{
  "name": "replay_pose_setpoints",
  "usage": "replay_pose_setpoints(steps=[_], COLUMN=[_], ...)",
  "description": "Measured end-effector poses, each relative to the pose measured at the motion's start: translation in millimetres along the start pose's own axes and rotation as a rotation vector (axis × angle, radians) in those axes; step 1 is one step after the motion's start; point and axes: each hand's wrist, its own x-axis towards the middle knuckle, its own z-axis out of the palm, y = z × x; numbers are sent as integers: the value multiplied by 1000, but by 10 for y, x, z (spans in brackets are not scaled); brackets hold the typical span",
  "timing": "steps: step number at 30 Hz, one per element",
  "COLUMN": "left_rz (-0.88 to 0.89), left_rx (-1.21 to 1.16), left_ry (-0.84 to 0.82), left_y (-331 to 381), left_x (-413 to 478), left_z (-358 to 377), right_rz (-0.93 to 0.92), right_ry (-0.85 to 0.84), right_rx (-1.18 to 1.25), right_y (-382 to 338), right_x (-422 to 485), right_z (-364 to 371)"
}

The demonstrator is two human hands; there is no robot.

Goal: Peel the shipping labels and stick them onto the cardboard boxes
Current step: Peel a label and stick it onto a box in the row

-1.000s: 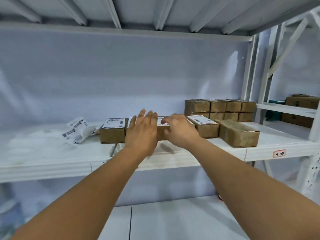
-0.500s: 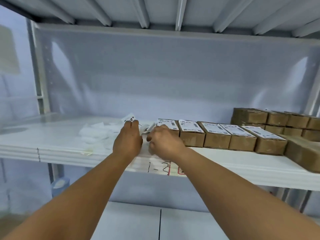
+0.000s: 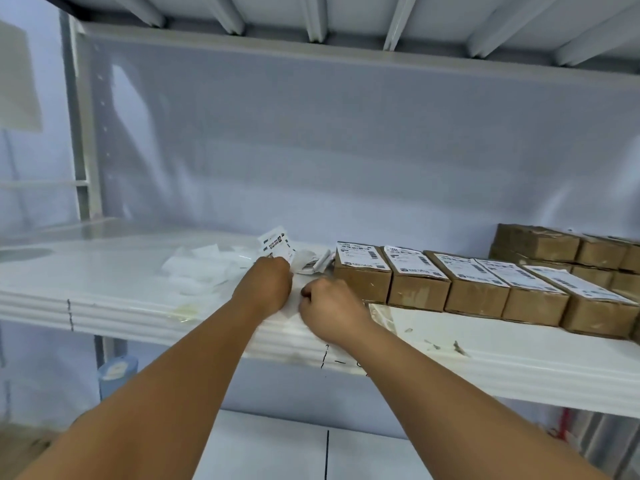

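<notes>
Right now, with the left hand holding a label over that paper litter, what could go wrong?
1. The label stands curled above the left hand; once peeled, it may fold onto itself or catch the loose backing papers beside it.
2. The unlabelled boxes sit far right behind the labelled row; carrying the label across could snag it on them.

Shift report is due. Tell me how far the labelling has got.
Done: five boxes in the front row carry labels on top, and loose white papers lie to the left. In hand: the left hand grips a printed label, the right hand curled beside it. Left: the stacked boxes behind at right mostly show bare brown tops.
</notes>
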Motion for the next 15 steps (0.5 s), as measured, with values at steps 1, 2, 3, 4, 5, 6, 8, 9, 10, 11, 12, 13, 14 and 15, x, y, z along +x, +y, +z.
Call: replay_pose_setpoints(steps=[1,2,3,4,5,6,8,9,10,11,12,13,14,15], left_rz=[-15,-30,-49,-69,-102,-139,-204,-205,-174,-119,-50,7,63,120], left_rx=[-48,-107,-174,-236,-291,-354,-498,-554,-571,-535,-470,-388,-308,-247], left_ry=[38,92,150,214,276,343,483,534,570,587,578,554,523,493], left_y=[-4,-11,-13,-20,-25,-38,-43,-27,-4,31,63,92,96,91], left_x=[-12,-20,-38,-51,-66,-81,-123,-145,-173,-202,-224,-247,-260,-287], left_z=[-18,-38,-68,-96,-125,-143,-187,-209,-217,-237,-241,-243,-217,-193], right_rz=[-7,-14,-21,-23,-24,-26,-39,-41,-39,-38,-39,-37,-24,6], right_ry=[13,25,31,33,34,36,51,57,65,79,98,115,125,121], right_rx=[5,6,14,30,50,70,92,99,114,144,188,242,312,418], right_y=[7,6,3,0,-2,-4,-10,-14,-18,-27,-37,-48,-55,-56], right_x=[-3,-11,-24,-33,-40,-50,-68,-75,-89,-107,-127,-149,-164,-167], right_z=[1,-7,-13,-17,-18,-21,-29,-38,-49,-67,-84,-109,-131,-154])
